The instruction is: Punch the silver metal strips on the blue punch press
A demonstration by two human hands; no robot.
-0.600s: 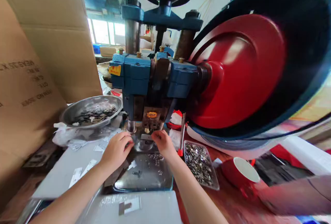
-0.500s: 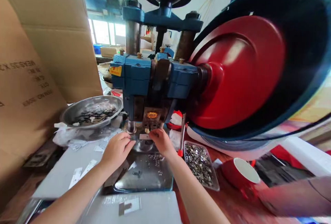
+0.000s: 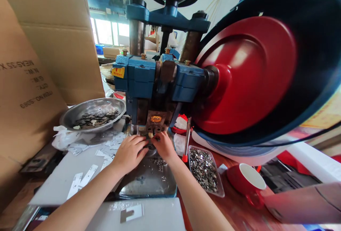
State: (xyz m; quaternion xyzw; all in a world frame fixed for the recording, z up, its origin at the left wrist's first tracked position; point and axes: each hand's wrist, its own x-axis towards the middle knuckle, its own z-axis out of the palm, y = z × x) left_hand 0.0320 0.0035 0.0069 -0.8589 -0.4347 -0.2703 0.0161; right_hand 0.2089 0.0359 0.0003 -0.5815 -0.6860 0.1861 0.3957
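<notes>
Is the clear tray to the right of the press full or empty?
Nearly full: the clear tray holds a heap of small shiny metal pieces across most of its floor.

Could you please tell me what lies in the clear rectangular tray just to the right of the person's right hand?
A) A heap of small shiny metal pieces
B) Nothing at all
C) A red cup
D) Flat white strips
A: the clear tray beside the right hand holds a heap of small shiny metal pieces, while the red cup stands apart on the bench to its right.
</notes>
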